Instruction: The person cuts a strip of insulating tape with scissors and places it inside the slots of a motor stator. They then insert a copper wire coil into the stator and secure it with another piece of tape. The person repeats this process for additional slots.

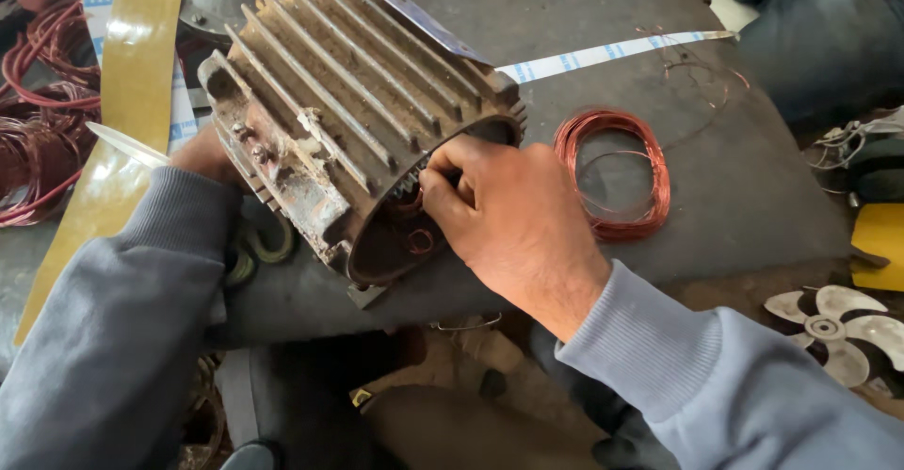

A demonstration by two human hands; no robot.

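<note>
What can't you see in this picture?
Head view:
- Left hand: mostly hidden behind the ribbed motor housing.
- Right hand fingertips: tucked inside the housing's opening, so what they pinch is unclear.
- White fan: cut off by the right edge.
- Wire coil: strands too thin to count.

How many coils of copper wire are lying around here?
3 that I can make out: one loose coil on the bench right of the finned motor housing, and two reddish bundles at the left edge. More may be hidden inside the housing.
</note>
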